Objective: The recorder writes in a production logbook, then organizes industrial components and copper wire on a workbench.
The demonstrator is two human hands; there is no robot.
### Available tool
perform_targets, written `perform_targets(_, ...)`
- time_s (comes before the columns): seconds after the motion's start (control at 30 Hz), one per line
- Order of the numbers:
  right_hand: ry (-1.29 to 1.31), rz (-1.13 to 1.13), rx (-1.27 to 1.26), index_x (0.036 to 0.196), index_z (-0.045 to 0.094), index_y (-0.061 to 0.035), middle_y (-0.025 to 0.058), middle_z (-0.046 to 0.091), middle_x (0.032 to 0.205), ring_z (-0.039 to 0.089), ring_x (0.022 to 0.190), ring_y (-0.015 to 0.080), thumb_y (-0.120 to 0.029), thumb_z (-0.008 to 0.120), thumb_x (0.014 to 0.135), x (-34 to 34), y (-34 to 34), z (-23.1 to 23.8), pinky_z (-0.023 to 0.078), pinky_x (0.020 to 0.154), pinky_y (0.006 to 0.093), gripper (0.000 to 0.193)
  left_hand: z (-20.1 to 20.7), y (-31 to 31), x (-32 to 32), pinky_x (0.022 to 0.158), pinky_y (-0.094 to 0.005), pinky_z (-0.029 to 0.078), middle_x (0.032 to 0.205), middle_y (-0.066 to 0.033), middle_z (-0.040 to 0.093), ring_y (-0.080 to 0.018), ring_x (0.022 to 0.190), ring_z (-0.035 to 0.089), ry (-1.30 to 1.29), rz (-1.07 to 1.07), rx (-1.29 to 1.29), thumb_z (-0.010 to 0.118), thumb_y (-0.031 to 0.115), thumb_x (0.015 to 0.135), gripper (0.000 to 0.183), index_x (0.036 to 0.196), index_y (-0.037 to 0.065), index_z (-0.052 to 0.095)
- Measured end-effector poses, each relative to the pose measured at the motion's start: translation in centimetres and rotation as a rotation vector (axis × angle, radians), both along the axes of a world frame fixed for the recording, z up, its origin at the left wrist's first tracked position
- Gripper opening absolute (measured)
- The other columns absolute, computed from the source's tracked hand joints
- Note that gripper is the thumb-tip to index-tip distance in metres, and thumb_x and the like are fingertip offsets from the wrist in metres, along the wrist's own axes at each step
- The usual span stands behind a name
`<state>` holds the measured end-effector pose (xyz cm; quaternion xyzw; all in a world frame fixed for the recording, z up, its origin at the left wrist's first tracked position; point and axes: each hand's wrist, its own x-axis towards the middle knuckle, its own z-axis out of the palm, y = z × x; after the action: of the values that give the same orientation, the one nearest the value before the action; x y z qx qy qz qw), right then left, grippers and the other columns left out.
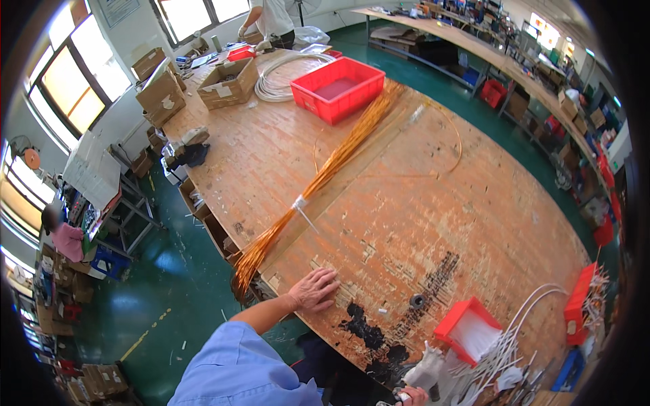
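Note:
My left hand (315, 289) lies flat on the worn wooden table (406, 230) near its front edge, fingers stretched out and holding nothing. Beyond it, a long bundle of thin orange wires (338, 157) runs diagonally across the tabletop, its near end hanging over the edge. A white tie (299, 201) binds the bundle. Only the curled fingers of my right hand (413, 396) show at the lower edge, beside a whitish cloth-like thing (428, 369); what they grip is mostly cut off. One loose orange wire (460, 145) curves over the table's far right.
A large red bin (338, 88), a coil of white tubing (271, 78) and a cardboard box (229, 82) stand at the far end. Nearer right are a small red bin (467, 331), white tubes (518, 338) and a small dark ring (418, 301). A person (274, 24) stands beyond.

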<state>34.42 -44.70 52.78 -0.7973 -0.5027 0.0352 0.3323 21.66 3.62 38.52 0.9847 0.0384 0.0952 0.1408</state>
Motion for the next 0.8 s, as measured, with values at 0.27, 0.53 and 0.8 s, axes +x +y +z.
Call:
perform_targets(0.27,-0.060,-0.015,-0.053,0.112,0.069,0.0015,0.0238,0.066,0.116,0.062,0.107,0.0458,-0.026,0.046,0.104,-2.4,-0.1,1.3,0.047,0.099,0.0564,0.037,-0.3,0.1,-1.2,0.125,-0.0523,0.026,0.152,-0.0222,0.049,-0.0388,0.146,0.041,-0.092,0.011,-0.056,0.059,0.047,0.099,0.064,0.146,0.005,0.053)
perform_targets(0.53,-0.224,0.012,-0.835,0.136,0.059,0.0002,0.0259,0.053,0.143,0.052,0.130,0.0459,-0.023,0.056,0.096,-3.1,1.0,0.9,0.035,0.117,0.0556,0.046,2.0,-2.7,-8.4,0.121,-0.0510,0.032,0.146,-0.0210,0.054,-0.0384,0.142,0.045,0.011,0.152,-0.248,0.065,0.030,0.095,0.054,0.139,0.002,0.055)
perform_targets(0.8,-0.454,-0.082,-0.631,0.111,0.065,-0.0054,0.0170,0.060,0.111,0.058,0.105,0.0425,-0.016,0.061,0.078,-4.5,2.7,-1.9,0.043,0.097,0.0548,0.035,-3.5,-5.7,-45.0,0.096,-0.0516,0.055,0.115,-0.0241,0.068,-0.0433,0.112,0.065,0.442,1.000,-0.647,0.064,0.029,0.088,0.032,0.105,0.003,0.071)
